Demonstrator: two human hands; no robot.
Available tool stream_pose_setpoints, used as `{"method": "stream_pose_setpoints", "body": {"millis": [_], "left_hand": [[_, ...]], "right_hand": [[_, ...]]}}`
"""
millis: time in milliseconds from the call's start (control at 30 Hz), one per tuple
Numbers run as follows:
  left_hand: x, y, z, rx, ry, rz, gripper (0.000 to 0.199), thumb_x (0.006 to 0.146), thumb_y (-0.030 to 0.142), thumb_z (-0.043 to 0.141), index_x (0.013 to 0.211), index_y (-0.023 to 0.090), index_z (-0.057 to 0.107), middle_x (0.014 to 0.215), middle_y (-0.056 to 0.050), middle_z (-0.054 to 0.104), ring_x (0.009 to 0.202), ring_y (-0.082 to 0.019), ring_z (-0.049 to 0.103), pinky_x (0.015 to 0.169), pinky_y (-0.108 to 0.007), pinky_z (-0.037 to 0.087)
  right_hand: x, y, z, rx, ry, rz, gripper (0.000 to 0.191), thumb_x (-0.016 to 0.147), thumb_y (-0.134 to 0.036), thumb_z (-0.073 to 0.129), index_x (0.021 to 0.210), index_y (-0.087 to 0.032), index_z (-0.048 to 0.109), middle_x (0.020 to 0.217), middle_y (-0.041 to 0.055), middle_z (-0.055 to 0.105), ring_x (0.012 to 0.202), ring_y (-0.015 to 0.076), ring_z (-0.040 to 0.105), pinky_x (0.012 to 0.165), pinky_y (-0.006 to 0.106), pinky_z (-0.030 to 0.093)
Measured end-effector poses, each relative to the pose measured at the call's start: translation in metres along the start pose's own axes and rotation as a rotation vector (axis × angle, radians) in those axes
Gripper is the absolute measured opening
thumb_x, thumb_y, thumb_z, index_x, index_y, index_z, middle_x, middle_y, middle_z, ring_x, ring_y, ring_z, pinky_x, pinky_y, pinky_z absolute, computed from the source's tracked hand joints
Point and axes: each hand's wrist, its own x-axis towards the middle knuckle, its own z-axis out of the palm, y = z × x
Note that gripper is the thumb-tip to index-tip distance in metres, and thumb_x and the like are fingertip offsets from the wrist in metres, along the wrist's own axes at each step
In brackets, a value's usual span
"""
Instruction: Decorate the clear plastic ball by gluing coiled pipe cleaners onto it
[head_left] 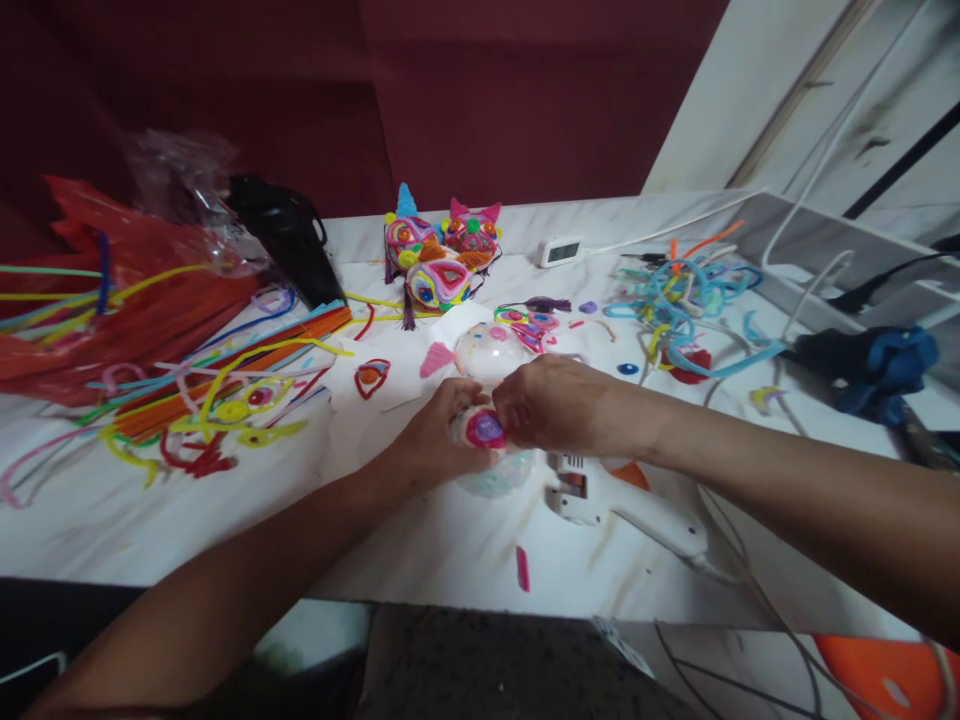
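Observation:
My left hand (444,436) is closed around a small craft piece (487,430) with a purple centre, a magenta ring and a pale outer band. At its right edge, the curled fingers of my right hand (541,405) press on it; the fingertips are partly hidden. Under both hands lies a clear, rounded plastic shape (496,478), mostly covered. Just behind them stands a clear dome (491,352) with coloured specks. A pink fuzzy triangle (436,359) lies left of the dome.
A white corded tool (645,512), like a glue gun, lies to the right. Pipe cleaners (232,375) spread at left, with more tangled (690,300) at right. Decorated pipe-cleaner faces (442,250), a black bottle (285,235) and a small digital display (562,252) stand behind.

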Motion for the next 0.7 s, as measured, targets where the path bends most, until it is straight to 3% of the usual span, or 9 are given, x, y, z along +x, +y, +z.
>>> {"method": "stream_pose_setpoints", "body": {"millis": [333, 500, 700], "left_hand": [[-0.001, 0.009, -0.001, -0.009, -0.012, -0.017, 0.08, 0.051, 0.029, 0.1, 0.116, 0.027, 0.054, 0.147, -0.014, 0.071, 0.154, -0.042, 0.063, 0.132, -0.061, 0.05], [0.0, 0.008, 0.001, 0.026, 0.012, 0.001, 0.076, 0.054, 0.025, 0.097, 0.118, 0.026, 0.057, 0.145, -0.013, 0.072, 0.153, -0.042, 0.063, 0.132, -0.063, 0.049], [0.006, 0.0, 0.004, 0.045, 0.021, 0.017, 0.076, 0.056, 0.017, 0.093, 0.122, 0.025, 0.057, 0.145, -0.014, 0.073, 0.147, -0.04, 0.068, 0.125, -0.058, 0.055]], "right_hand": [[-0.007, -0.011, -0.009, -0.031, -0.033, 0.045, 0.017, 0.1, -0.013, 0.078, 0.112, -0.015, 0.088, 0.124, 0.018, 0.088, 0.116, 0.032, 0.082, 0.082, 0.033, 0.051], [-0.009, -0.013, -0.008, -0.076, -0.02, 0.035, 0.018, 0.101, -0.014, 0.079, 0.116, -0.016, 0.089, 0.12, 0.0174, 0.089, 0.118, 0.0328, 0.082, 0.089, 0.033, 0.052], [-0.012, -0.012, -0.002, -0.094, 0.026, 0.009, 0.02, 0.105, -0.013, 0.071, 0.116, -0.014, 0.088, 0.108, 0.0195, 0.089, 0.108, 0.0314, 0.084, 0.08, 0.032, 0.049]]}}
